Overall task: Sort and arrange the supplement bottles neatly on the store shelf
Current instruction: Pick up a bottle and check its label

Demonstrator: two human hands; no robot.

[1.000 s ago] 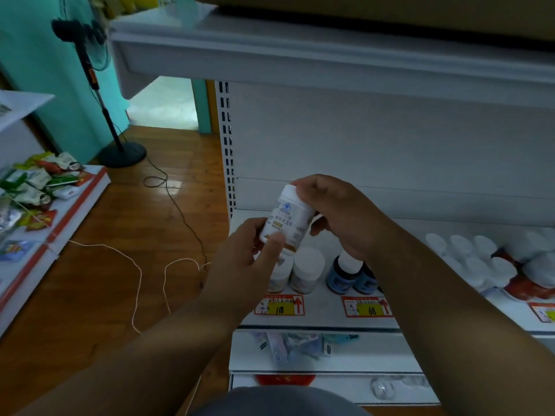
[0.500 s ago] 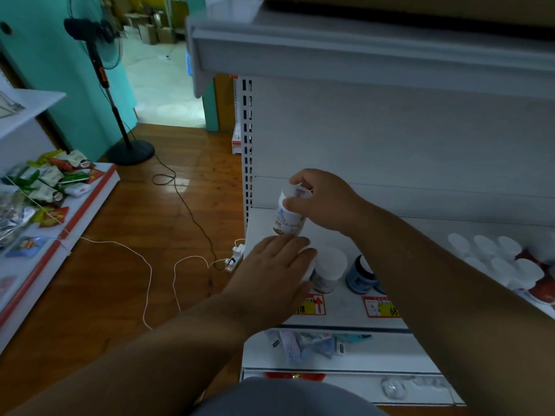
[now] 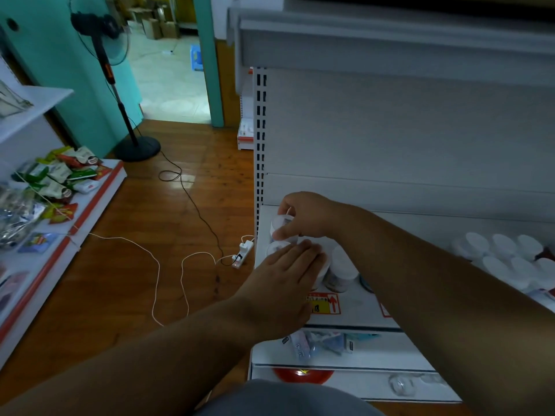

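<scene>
Two hands worked at the left end of a store shelf.

The right hand (image 3: 303, 216) curled round a white bottle (image 3: 280, 225) near the back of the shelf (image 3: 357, 307); the left hand (image 3: 285, 274) lay flat, fingers straight, on white-capped bottles (image 3: 341, 267) in front. More bottles (image 3: 504, 256) stood well apart, right. A fan (image 3: 102, 34) stood on the floor.

A bottle (image 3: 280, 225) stands at the shelf's (image 3: 357, 307) left end, behind another bottle (image 3: 274, 249).

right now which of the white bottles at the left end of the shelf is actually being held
The back white bottle, nearest the shelf's rear panel: the right hand grips it. The front bottles are only covered by the flat left hand.
</scene>
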